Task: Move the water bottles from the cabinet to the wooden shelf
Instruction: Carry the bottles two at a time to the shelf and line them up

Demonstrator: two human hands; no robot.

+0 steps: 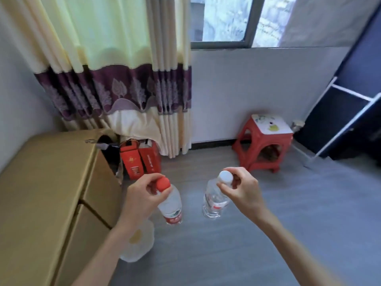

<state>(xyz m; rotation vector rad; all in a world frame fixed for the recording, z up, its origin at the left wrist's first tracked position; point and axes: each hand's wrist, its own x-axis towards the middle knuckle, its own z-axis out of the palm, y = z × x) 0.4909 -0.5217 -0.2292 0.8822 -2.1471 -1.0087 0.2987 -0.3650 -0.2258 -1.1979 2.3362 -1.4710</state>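
Above the grey floor (268, 234), my left hand (142, 201) grips a red-capped bottle (170, 205) by its neck. Beside it, my right hand (243, 193) pinches a white-capped bottle (214, 201) likewise.

No writing can be read. The clear plastic red-capped bottle (171, 205) has a red label, the clear plastic white-capped bottle (214, 201) a red-and-white one, and the two red cardboard boxes (140, 159) carry markings, all too blurred.
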